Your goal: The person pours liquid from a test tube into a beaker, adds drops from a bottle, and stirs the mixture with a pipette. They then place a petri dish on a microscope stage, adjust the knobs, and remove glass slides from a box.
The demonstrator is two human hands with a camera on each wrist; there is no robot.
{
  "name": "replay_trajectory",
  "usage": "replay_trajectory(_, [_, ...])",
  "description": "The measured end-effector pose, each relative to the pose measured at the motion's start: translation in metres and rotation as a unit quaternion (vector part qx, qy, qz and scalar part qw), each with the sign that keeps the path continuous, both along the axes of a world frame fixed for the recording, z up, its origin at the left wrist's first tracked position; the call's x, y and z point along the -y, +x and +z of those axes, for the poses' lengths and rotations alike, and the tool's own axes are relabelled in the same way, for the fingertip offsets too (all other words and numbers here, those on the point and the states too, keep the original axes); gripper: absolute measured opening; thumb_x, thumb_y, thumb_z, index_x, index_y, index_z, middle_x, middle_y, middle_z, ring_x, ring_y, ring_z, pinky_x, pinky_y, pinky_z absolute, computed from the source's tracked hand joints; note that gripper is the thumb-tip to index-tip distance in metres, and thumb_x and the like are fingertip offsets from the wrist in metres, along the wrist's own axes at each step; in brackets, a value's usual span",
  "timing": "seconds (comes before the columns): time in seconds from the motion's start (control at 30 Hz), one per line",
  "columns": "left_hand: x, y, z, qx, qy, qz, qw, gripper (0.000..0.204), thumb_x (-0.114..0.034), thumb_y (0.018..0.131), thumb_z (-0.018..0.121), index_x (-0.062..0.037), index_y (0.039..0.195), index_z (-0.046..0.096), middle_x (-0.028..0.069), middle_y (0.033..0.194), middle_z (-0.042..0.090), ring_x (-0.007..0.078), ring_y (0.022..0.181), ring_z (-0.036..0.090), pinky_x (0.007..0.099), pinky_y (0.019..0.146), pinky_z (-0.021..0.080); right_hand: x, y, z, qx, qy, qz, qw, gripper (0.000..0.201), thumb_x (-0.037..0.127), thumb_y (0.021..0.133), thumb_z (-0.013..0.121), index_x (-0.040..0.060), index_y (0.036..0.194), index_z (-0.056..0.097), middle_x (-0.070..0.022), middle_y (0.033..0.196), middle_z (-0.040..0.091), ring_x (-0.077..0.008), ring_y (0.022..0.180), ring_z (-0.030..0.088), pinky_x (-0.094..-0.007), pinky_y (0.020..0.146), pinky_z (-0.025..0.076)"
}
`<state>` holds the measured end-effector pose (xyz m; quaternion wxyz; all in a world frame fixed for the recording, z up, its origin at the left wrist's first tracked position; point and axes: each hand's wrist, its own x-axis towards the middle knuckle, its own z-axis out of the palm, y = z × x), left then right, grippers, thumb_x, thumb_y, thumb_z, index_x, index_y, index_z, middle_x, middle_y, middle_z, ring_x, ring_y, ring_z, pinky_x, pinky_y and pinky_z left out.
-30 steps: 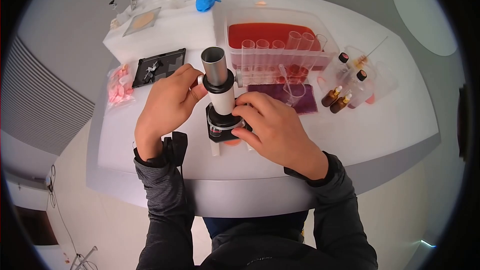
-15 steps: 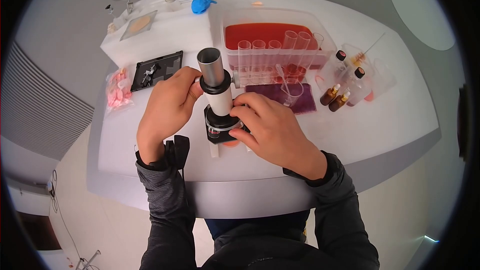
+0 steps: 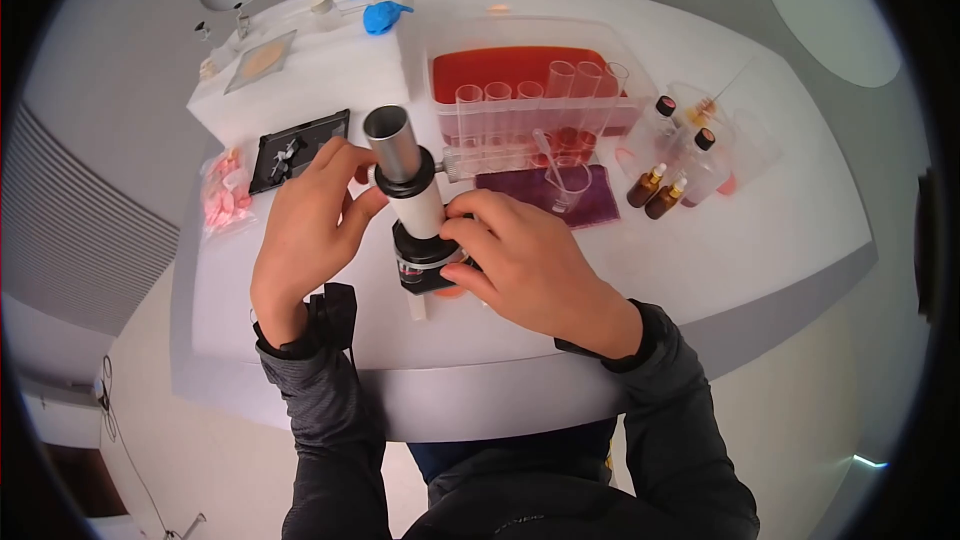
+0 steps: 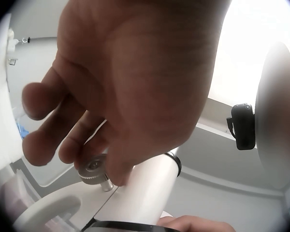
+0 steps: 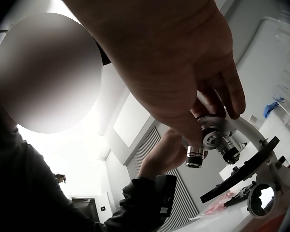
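Note:
A white and black microscope (image 3: 418, 212) with a silver eyepiece tube (image 3: 393, 148) stands in front of me. My left hand (image 3: 310, 220) is at the tube's left side, thumb and index finger pinching a knurled focus knob (image 4: 91, 170). The other left fingers hang loosely behind it in the left wrist view. Low on the tube, my right hand (image 3: 535, 265) holds the nosepiece (image 5: 221, 126) between thumb and fingers. Objective lenses (image 5: 194, 157) point down above the black stage (image 5: 241, 176). My right fingers partly hide the lower body in the head view.
Behind the microscope are a tub of red liquid (image 3: 640, 40), several test tubes (image 3: 470, 125) and a purple cloth (image 3: 605, 202) under a beaker. Capped bottles (image 3: 703, 168) and brown dropper bottles (image 3: 662, 200) stand right. Left lie a black tray (image 3: 315, 135) and a pink-filled bag (image 3: 228, 190).
The head view has turned slightly, so the table's contents sit further left. My left thumb and index finger have spread a little around the knob. My right hand keeps its hold.

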<state>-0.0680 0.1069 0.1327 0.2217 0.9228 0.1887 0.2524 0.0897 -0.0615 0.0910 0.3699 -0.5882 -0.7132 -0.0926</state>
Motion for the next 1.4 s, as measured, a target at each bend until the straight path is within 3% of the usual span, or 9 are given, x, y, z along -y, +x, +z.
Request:
replay_trajectory(0.17, [-0.004, 0.004, -0.005, 0.009, 0.025, -0.022, 0.999, 0.017, -0.008, 0.088, 0.062, -0.0026, 0.103, 0.057, 0.0158, 0.091, 0.059, 0.0376, 0.071, 0.059, 0.0391, 0.062, 0.046, 0.0, 0.0, -0.001, 0.005, 0.019, 0.006, 1.0, 0.038, 0.014, 0.07, 0.08, 0.0017, 0.1, 0.06, -0.0091, 0.105, 0.053, -0.0253, 0.09, 0.06, -0.0352, 0.072, 0.052])
replay_trajectory(0.2, [-0.005, 0.003, -0.005, 0.011, 0.017, -0.028, 0.999, 0.016, -0.01, 0.09, 0.06, -0.0025, 0.105, 0.058, 0.0183, 0.093, 0.06, 0.0413, 0.075, 0.058, 0.0408, 0.064, 0.047, 0.0, 0.0, -0.001, 0.006, 0.023, 0.007, 1.0, 0.038, 0.014, 0.07, 0.079, 0.0017, 0.1, 0.06, -0.0091, 0.105, 0.053, -0.0252, 0.09, 0.06, -0.0351, 0.072, 0.052])
replay_trajectory(0.43, [-0.012, 0.003, -0.01, -0.024, 0.015, -0.004, 1.0, 0.021, -0.021, 0.096, 0.056, -0.0035, 0.107, 0.06, 0.0201, 0.093, 0.063, 0.0438, 0.078, 0.058, 0.0435, 0.066, 0.047, 0.0, -0.001, -0.003, 0.003, 0.012, -0.005, 1.0, 0.041, 0.015, 0.07, 0.081, 0.0023, 0.103, 0.061, -0.0074, 0.107, 0.054, -0.0245, 0.088, 0.061, -0.0343, 0.072, 0.052])
replay_trajectory(0.73, [-0.002, 0.0, 0.002, -0.006, 0.001, -0.016, 1.0, 0.017, -0.006, 0.087, 0.062, 0.0001, 0.102, 0.056, 0.0148, 0.092, 0.059, 0.0309, 0.067, 0.059, 0.0367, 0.058, 0.046, 0.001, 0.0, -0.006, 0.012, 0.005, -0.007, 1.0, 0.041, 0.016, 0.071, 0.08, 0.0032, 0.104, 0.06, -0.0082, 0.107, 0.054, -0.0247, 0.089, 0.061, -0.0343, 0.073, 0.053])
replay_trajectory(0.87, [-0.006, 0.004, -0.005, 0.002, 0.045, -0.022, 0.999, 0.014, -0.009, 0.091, 0.059, -0.0009, 0.101, 0.056, 0.0163, 0.089, 0.058, 0.0354, 0.069, 0.058, 0.0392, 0.059, 0.045, 0.001, 0.0, -0.006, 0.017, 0.004, -0.015, 1.0, 0.043, 0.017, 0.07, 0.08, 0.0037, 0.105, 0.06, -0.0081, 0.107, 0.054, -0.0249, 0.09, 0.061, -0.0344, 0.074, 0.053])
replay_trajectory(1.17, [-0.015, 0.001, -0.013, -0.021, -0.004, 0.005, 1.0, 0.024, -0.024, 0.1, 0.05, -0.0028, 0.105, 0.059, 0.0202, 0.086, 0.061, 0.0432, 0.075, 0.057, 0.0439, 0.064, 0.046, -0.001, -0.001, -0.005, 0.007, 0.011, -0.017, 1.0, 0.041, 0.015, 0.067, 0.081, 0.0042, 0.103, 0.062, -0.0066, 0.109, 0.055, -0.0248, 0.09, 0.062, -0.0347, 0.074, 0.053])
replay_trajectory(1.3, [-0.003, 0.001, -0.002, -0.021, -0.051, 0.018, 0.998, 0.019, -0.018, 0.097, 0.056, -0.0015, 0.105, 0.059, 0.0145, 0.093, 0.062, 0.0287, 0.07, 0.062, 0.0373, 0.059, 0.046, -0.001, -0.001, -0.003, -0.002, 0.0, -0.016, 1.0, 0.039, 0.013, 0.07, 0.081, 0.004, 0.103, 0.062, -0.0069, 0.11, 0.056, -0.0258, 0.09, 0.063, -0.0355, 0.075, 0.053])
replay_trajectory(1.33, [-0.006, 0.0, -0.005, 0.008, -0.037, 0.002, 0.999, 0.017, -0.015, 0.096, 0.058, -0.0008, 0.105, 0.059, 0.0109, 0.098, 0.063, 0.0208, 0.068, 0.062, 0.0338, 0.057, 0.046, 0.0, -0.001, -0.003, -0.005, -0.003, -0.016, 1.0, 0.039, 0.013, 0.07, 0.081, 0.0039, 0.102, 0.062, -0.007, 0.11, 0.056, -0.026, 0.089, 0.063, -0.0357, 0.074, 0.053])
replay_trajectory(1.4, [0.002, -0.001, 0.001, 0.045, -0.038, -0.009, 0.998, 0.019, -0.015, 0.096, 0.059, -0.0008, 0.108, 0.059, 0.0105, 0.101, 0.062, 0.0215, 0.071, 0.062, 0.0337, 0.061, 0.048, -0.001, -0.001, -0.002, -0.001, -0.002, -0.014, 1.0, 0.039, 0.014, 0.07, 0.081, 0.0034, 0.102, 0.061, -0.0073, 0.108, 0.055, -0.0252, 0.088, 0.062, -0.0351, 0.073, 0.053])
